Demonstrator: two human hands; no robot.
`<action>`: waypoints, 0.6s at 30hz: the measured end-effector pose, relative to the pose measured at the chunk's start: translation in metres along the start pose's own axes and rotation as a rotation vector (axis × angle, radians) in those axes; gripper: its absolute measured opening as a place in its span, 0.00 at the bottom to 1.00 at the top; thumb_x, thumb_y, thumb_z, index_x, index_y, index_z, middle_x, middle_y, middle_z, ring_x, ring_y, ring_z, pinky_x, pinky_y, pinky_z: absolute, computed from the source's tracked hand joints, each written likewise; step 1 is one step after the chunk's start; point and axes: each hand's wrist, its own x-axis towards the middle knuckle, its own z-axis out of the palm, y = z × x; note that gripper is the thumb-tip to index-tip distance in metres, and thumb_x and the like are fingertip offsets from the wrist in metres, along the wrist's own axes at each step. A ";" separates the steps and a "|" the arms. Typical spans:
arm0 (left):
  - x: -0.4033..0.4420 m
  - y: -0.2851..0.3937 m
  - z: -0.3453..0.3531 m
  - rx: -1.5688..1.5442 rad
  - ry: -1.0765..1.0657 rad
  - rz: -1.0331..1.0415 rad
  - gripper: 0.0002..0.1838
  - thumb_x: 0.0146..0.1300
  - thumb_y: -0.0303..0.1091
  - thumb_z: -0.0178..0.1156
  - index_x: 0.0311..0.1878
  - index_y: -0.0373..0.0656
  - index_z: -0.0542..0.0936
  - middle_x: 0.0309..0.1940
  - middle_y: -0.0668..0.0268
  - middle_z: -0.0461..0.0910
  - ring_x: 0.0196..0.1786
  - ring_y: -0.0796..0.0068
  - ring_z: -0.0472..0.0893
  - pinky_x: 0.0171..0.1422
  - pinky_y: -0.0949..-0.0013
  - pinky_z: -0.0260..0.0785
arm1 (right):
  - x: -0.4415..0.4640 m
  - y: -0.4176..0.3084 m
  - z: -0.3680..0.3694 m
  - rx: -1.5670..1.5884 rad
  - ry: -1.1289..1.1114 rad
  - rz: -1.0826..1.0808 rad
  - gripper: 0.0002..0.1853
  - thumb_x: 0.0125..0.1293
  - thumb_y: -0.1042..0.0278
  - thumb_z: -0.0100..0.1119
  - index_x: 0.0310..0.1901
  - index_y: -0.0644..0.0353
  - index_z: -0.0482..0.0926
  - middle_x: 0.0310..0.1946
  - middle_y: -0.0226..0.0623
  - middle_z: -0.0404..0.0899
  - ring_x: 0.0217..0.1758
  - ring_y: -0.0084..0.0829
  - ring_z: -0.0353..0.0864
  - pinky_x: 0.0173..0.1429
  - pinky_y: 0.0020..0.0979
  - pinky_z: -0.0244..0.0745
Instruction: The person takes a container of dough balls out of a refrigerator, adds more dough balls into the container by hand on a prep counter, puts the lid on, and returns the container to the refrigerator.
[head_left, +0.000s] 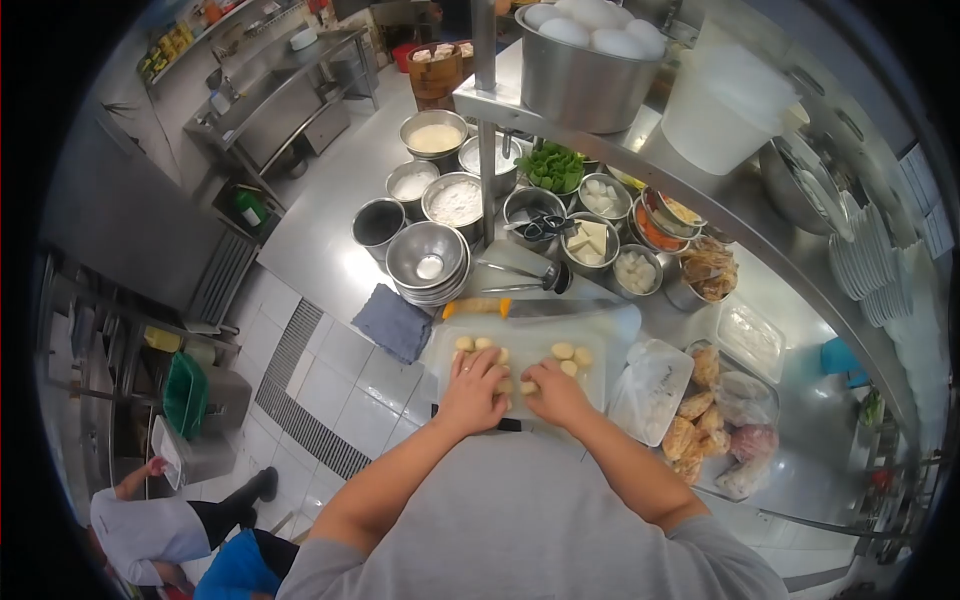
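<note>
On a pale cutting board (457, 335), small round pale pieces lie in two groups, one by each hand. My left hand (474, 393) rests over the left group, fingers spread and touching some pieces. The fingers of my right hand (556, 392) are curled in, with the fingertips on a pale round piece (528, 387). Just beyond my right hand is the other group of round pieces (563, 351). A knife or scraper with a yellow handle (478, 307) lies along the board's far edge.
A blue-grey cloth (393, 323) lies left of the board, near stacked metal bowls (428, 262). Ingredient containers stand behind, under a metal shelf (640, 140). Bagged food (700, 425) and a plastic tub (650, 390) are at the right. Another person (155, 525) is at lower left.
</note>
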 end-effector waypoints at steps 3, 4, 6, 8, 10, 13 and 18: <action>0.001 0.000 0.000 -0.009 -0.005 -0.005 0.24 0.60 0.36 0.71 0.60 0.45 0.81 0.74 0.50 0.72 0.79 0.44 0.69 0.87 0.33 0.49 | -0.007 0.001 0.007 0.097 -0.076 -0.028 0.14 0.64 0.68 0.72 0.50 0.59 0.86 0.51 0.45 0.84 0.53 0.48 0.87 0.55 0.44 0.83; 0.001 0.001 0.000 -0.014 -0.008 -0.010 0.24 0.60 0.37 0.71 0.60 0.45 0.81 0.74 0.50 0.72 0.79 0.44 0.69 0.87 0.33 0.49 | -0.010 0.001 0.009 0.097 -0.076 -0.028 0.14 0.64 0.68 0.72 0.50 0.59 0.86 0.51 0.45 0.84 0.53 0.48 0.87 0.55 0.44 0.83; 0.001 0.001 0.001 -0.014 -0.004 -0.011 0.24 0.60 0.37 0.71 0.60 0.45 0.81 0.75 0.50 0.72 0.79 0.44 0.69 0.87 0.33 0.49 | -0.016 -0.003 0.009 0.094 -0.007 -0.040 0.10 0.68 0.65 0.66 0.46 0.60 0.87 0.46 0.47 0.85 0.51 0.53 0.86 0.56 0.48 0.81; 0.001 0.001 0.002 -0.016 -0.002 -0.006 0.24 0.60 0.37 0.72 0.60 0.45 0.81 0.75 0.49 0.71 0.79 0.44 0.69 0.87 0.33 0.49 | -0.015 -0.006 0.002 0.101 -0.025 0.012 0.11 0.68 0.64 0.66 0.46 0.61 0.87 0.47 0.47 0.86 0.51 0.52 0.87 0.56 0.48 0.81; 0.002 0.003 0.000 -0.012 -0.017 -0.015 0.24 0.61 0.38 0.72 0.60 0.45 0.81 0.75 0.50 0.71 0.80 0.44 0.68 0.87 0.32 0.49 | -0.016 -0.005 0.000 0.109 -0.044 0.064 0.12 0.68 0.63 0.66 0.46 0.62 0.87 0.47 0.48 0.87 0.51 0.52 0.87 0.56 0.48 0.81; 0.001 0.003 0.000 -0.014 -0.020 -0.027 0.25 0.60 0.38 0.72 0.61 0.45 0.81 0.75 0.50 0.70 0.80 0.45 0.67 0.87 0.32 0.49 | -0.015 0.002 0.006 0.166 -0.031 0.058 0.15 0.68 0.61 0.65 0.49 0.62 0.88 0.48 0.49 0.89 0.52 0.52 0.88 0.56 0.48 0.82; 0.002 0.003 -0.001 -0.001 -0.018 -0.020 0.26 0.60 0.37 0.72 0.63 0.45 0.81 0.75 0.51 0.70 0.81 0.46 0.66 0.87 0.31 0.49 | -0.010 0.002 0.011 0.168 -0.050 0.038 0.17 0.66 0.63 0.65 0.53 0.61 0.88 0.50 0.49 0.88 0.53 0.52 0.88 0.58 0.45 0.83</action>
